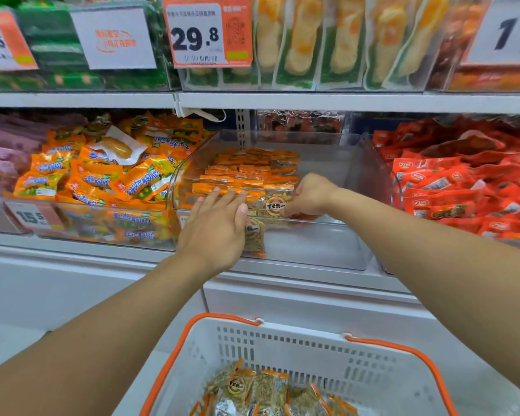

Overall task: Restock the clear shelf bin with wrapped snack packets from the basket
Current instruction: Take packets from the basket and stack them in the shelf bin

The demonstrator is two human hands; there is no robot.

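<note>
Both hands are inside the front of the clear shelf bin (327, 244), so the step in hand seems to be the laying and tidying of packets there, not the fetching of new ones. The left hand (215, 225) reaches over the front wall with the fingers straight and close together; it lies flat on the front row of snack packets (246, 172) and appears to press them level; it grips nothing. The right hand (308, 196) is curled, and its fingers pinch the edge of a packet with a round label (273, 205) at the front of the bin, just beside the left fingertips; the two hands are near but apart.

The packets in the bin stand in neat overlapping rows with orange ends, filling the left and middle part; the right part of the bin shows only bare clear plastic, so I judge the restocking is well short of done. One packet stands upright against the front wall, below the left hand.

The basket (409, 352), white with orange rim, is low in the view, well apart from the shelf; more packets (267, 391) lie in its bottom.

The next move probably calls for setting the pinched packet flat into its row and letting go; after that one hand must go down to the basket for another handful, and the new rows should begin toward the free right side.
</note>
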